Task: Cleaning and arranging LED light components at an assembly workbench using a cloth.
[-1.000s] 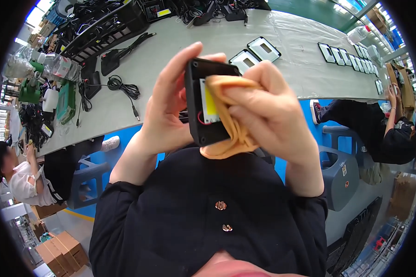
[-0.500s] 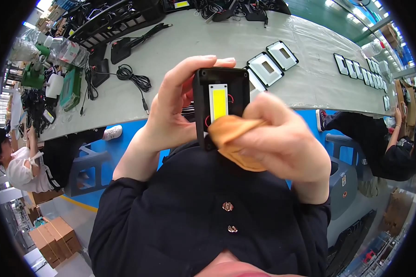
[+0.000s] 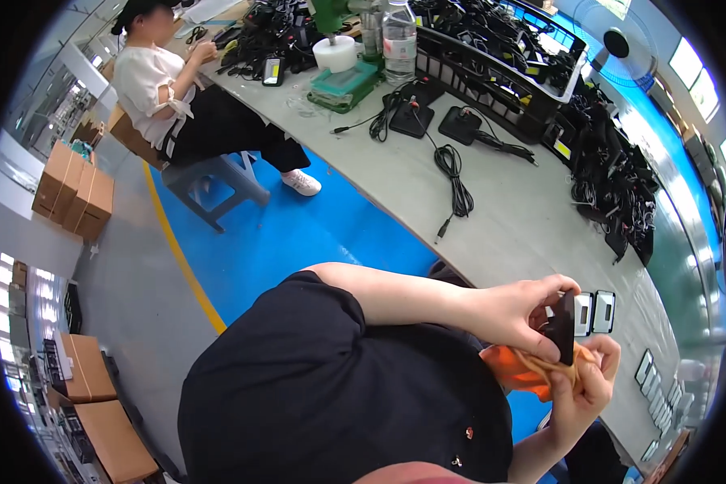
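My left hand grips a black rectangular lamp housing, seen almost edge-on, so its inside hardly shows. Pinched in my right hand is an orange cloth, pressed against the housing's lower end. Part of the cloth hangs below my left hand. Just beyond the housing, black-edged white frames lie on the grey-green table.
Coiled black cables and black lamps lie up the table. A black crate, a water bottle and a green bench tool stand farther off. A seated co-worker is at the far left.
My view has swung left, so hands and housing now appear at the lower right. The housing has turned from its open face to its edge; the cloth is still against it.
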The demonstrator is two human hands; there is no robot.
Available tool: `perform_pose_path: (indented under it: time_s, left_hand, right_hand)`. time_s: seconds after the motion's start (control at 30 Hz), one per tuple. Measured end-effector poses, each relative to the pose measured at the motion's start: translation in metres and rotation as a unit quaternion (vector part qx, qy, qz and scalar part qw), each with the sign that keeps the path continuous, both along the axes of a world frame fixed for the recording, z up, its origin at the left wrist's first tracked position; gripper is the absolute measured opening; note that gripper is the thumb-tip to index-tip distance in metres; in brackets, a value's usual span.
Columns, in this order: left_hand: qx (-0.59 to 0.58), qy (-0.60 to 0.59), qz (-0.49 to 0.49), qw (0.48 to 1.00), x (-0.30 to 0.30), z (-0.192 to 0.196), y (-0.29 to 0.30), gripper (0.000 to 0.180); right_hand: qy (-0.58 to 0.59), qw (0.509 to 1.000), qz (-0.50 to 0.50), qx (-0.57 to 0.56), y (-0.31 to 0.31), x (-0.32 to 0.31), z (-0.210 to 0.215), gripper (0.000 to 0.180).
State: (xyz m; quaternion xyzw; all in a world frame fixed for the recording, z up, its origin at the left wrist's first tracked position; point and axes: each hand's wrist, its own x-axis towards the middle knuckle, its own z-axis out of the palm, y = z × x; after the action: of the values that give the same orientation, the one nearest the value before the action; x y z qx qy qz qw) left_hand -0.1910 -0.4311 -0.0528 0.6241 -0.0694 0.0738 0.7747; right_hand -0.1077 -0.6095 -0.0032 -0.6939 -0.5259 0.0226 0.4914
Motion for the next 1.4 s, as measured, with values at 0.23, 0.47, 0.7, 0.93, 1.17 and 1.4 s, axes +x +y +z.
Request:
perform_pose_path:
  time_s: [0.23, 0.47, 0.7, 0.93, 1.17, 1.4]
  left_hand:
    - [0.428, -0.193, 0.108, 0.876, -0.013, 0.008, 0.014, 0.080]
    - [0.619, -0.277, 0.071, 0.732, 0.009, 0.038, 0.017, 0.061]
    - [0.603, -0.296, 0.046, 0.740, 0.024, 0.016, 0.003, 0.056]
    - [0.535, -0.155, 0.215, 0.802, 0.040, -0.027, -0.016, 0.088]
    - [0.629, -0.023, 0.212, 0.747, 0.072, -0.067, -0.043, 0.084]
    - [0.641, -0.025, 0.202, 0.741, 0.069, -0.067, -0.040, 0.080]
  right_hand:
    - [0.449, 0.888, -0.059, 0.082, -0.007, 0.025, -0.029, 0.028]
    - [0.673, 0.728, 0.085, 0.097, -0.014, 0.049, -0.053, 0.025]
    - [0.675, 0.732, 0.003, 0.091, -0.029, 0.025, -0.063, 0.030]
    - [0.576, 0.797, -0.071, 0.169, -0.085, 0.048, -0.089, 0.031]
    - [0.591, 0.795, -0.072, 0.114, -0.094, 0.048, -0.104, 0.027]
    - [0.551, 0.826, -0.101, 0.062, -0.065, 0.049, -0.109, 0.020]
